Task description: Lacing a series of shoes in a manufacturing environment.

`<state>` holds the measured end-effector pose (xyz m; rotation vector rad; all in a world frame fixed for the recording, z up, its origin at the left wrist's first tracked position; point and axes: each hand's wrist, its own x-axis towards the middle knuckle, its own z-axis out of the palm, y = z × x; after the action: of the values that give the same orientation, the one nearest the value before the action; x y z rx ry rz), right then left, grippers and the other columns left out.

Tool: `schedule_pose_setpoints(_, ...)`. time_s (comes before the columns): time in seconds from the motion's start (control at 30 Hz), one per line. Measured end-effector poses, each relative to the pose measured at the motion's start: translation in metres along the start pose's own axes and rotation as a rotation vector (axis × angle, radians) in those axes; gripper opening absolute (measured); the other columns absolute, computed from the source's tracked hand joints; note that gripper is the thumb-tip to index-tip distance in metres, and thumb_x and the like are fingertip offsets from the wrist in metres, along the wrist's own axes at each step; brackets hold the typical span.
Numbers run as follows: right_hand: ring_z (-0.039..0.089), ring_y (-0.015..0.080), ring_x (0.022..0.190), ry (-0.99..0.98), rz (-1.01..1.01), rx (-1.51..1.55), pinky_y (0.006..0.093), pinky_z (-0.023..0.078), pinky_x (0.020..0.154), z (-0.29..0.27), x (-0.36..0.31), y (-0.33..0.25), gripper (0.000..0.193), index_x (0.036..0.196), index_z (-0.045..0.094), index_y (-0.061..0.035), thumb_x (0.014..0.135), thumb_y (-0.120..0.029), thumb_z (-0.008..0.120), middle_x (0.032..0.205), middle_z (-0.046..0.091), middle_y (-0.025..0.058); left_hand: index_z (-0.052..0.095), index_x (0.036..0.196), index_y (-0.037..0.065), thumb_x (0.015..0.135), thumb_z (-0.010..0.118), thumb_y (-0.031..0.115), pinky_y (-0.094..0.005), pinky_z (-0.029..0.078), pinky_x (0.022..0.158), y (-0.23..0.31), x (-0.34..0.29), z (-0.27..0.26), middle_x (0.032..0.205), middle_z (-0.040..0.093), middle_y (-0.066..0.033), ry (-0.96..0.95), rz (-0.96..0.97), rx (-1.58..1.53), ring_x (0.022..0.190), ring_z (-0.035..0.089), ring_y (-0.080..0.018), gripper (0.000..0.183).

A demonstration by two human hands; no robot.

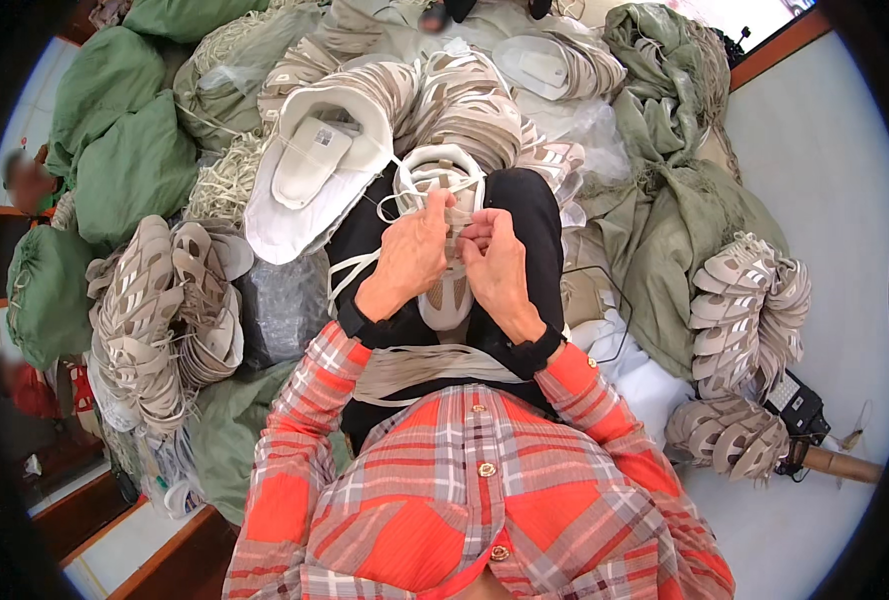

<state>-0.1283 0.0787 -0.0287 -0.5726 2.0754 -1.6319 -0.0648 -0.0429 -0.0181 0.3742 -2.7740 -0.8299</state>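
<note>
A beige and white shoe upper lies across my lap between my knees, its toe toward me and its padded white collar away from me. White shoelace runs through its front and trails loosely over my left thigh. My left hand is closed at the left side of the lacing, fingers pinching the shoelace. Opposite it, my right hand is closed over the right row of eyelets; its fingertips press together, and what they hold is too small to make out.
Stacked shoe uppers stand just beyond my knees, beside a white lined piece. A bundle of cream laces lies across my lap. More stacked uppers are at left and right. Green sacks fill the far left.
</note>
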Motion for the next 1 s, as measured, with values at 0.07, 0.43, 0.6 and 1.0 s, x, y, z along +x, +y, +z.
schedule_pose_setpoints(0.07, 0.062, 0.0164, 0.074, 0.043, -0.027, -0.077, 0.0288, 0.051, 0.066, 0.002, -0.005, 0.001, 0.028, 0.103, 0.047, 0.0032, 0.079, 0.005, 0.061, 0.087, 0.062, 0.0122, 0.037, 0.111, 0.003, 0.07, 0.055, -0.003, -0.0449, 0.046, 0.061, 0.001, 0.002, -0.002, 0.073, 0.06, -0.0171, 0.01, 0.012, -0.004, 0.072, 0.061, -0.0372, 0.045)
schedule_pose_setpoints(0.43, 0.059, 0.0165, 0.07, 0.052, -0.06, -0.032, 0.0294, 0.05, 0.065, 0.009, 0.013, 0.001, 0.027, 0.099, 0.046, 0.0021, 0.078, 0.003, 0.063, 0.081, 0.059, 0.0097, 0.036, 0.114, 0.004, 0.079, 0.055, 0.005, -0.0473, 0.047, 0.064, -0.006, -0.001, -0.01, 0.077, 0.062, -0.0198, -0.112, -0.15, -0.257, 0.074, 0.061, -0.0387, 0.039)
schedule_pose_setpoints(0.6, 0.054, 0.0186, 0.068, 0.146, -0.223, -0.101, 0.0309, 0.046, 0.063, -0.02, 0.012, 0.003, 0.019, 0.091, 0.046, -0.0015, 0.079, -0.001, 0.06, 0.079, 0.053, 0.0091, 0.058, 0.088, 0.003, 0.083, 0.059, 0.015, -0.042, 0.047, 0.063, -0.002, -0.02, -0.056, 0.077, 0.063, -0.0182, -0.231, -0.293, -0.048, 0.07, 0.06, -0.0384, 0.013)
schedule_pose_setpoints(1.0, 0.061, 0.0351, 0.072, -0.118, -0.182, -0.669, 0.0414, 0.049, 0.061, -0.119, 0.022, -0.004, 0.013, 0.09, 0.058, -0.0031, 0.085, -0.015, 0.054, 0.079, 0.062, 0.0163, 0.065, 0.069, 0.005, 0.079, 0.065, 0.014, -0.03, 0.036, 0.064, 0.031, -0.037, -0.103, 0.062, 0.055, -0.0031, -0.245, -0.068, -0.418, 0.065, 0.049, -0.0162, 0.014)
